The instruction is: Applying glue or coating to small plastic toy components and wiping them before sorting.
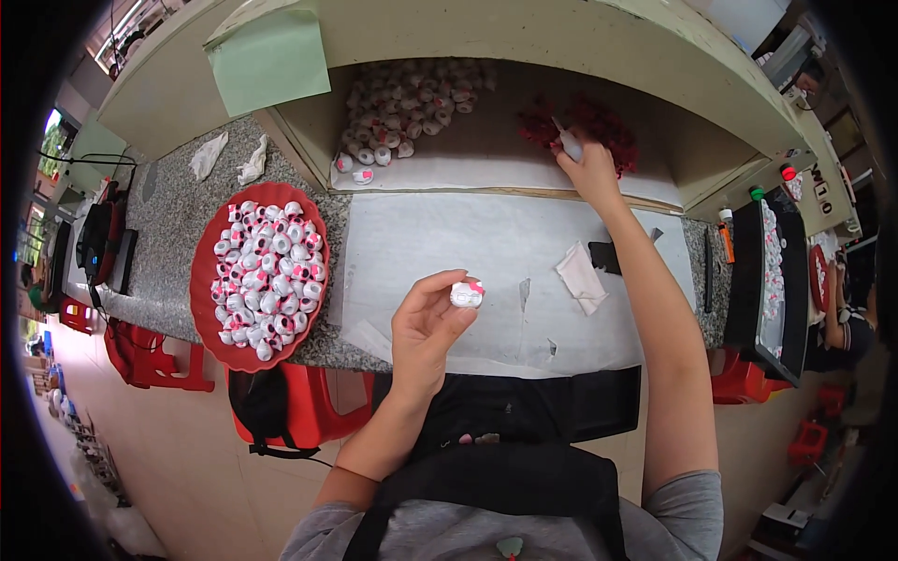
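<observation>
I see the left hand (423, 329) pinching a white-and-pink piece (466, 294). The right hand (593, 175) holds a white bottle (571, 146).

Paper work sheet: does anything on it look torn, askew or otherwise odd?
Yes. Right of the left hand, the pale paper sheet has two small, irregular grey patches that look like tears. Farther right, a white cloth lies askew beside a black piece.

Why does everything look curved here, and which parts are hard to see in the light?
Head view: the cabinet's front edge bows and the corners go black, fisheye-style; head view: the cabinet's inside is shaded, so the red pieces blur together, while the small white piece in the left hand is better lit.
</observation>
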A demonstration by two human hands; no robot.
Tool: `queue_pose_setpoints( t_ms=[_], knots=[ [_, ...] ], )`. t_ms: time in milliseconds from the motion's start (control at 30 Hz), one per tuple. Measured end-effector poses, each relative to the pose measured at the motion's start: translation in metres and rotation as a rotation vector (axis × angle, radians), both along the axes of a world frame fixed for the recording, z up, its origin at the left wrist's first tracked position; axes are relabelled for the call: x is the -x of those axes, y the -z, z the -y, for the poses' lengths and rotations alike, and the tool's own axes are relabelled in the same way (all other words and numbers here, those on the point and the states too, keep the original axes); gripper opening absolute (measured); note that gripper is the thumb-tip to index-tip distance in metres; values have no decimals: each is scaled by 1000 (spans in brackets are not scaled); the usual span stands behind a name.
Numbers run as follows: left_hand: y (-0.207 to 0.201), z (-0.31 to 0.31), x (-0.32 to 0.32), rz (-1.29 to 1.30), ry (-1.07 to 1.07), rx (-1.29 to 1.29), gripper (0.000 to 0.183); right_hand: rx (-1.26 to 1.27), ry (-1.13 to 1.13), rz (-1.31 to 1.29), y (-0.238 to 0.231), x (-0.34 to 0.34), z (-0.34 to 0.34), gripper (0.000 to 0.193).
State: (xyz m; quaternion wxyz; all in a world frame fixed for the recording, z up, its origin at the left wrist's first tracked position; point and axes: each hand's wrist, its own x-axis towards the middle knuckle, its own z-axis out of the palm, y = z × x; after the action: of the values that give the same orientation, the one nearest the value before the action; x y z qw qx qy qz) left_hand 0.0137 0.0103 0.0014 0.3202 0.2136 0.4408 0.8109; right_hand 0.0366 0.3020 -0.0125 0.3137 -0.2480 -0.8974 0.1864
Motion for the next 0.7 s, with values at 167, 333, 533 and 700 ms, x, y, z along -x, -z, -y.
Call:
queue_pose_setpoints(
  t_ms=[167,333,533,700],
  knots=[
    [1,-3,-6,14,21,11,33,25,-13,65,9,-5,3,20],
    [2,1,-5,5,8,38,33,228,-59,120,-8,-5,10,19],
    [5,-1,-3,66,40,5,34,168,-28,272,-7,4,14,25],
    [6,-4,1,113,34,-9,32,203,-17,208,-27,-1,37,25]
  ],
)
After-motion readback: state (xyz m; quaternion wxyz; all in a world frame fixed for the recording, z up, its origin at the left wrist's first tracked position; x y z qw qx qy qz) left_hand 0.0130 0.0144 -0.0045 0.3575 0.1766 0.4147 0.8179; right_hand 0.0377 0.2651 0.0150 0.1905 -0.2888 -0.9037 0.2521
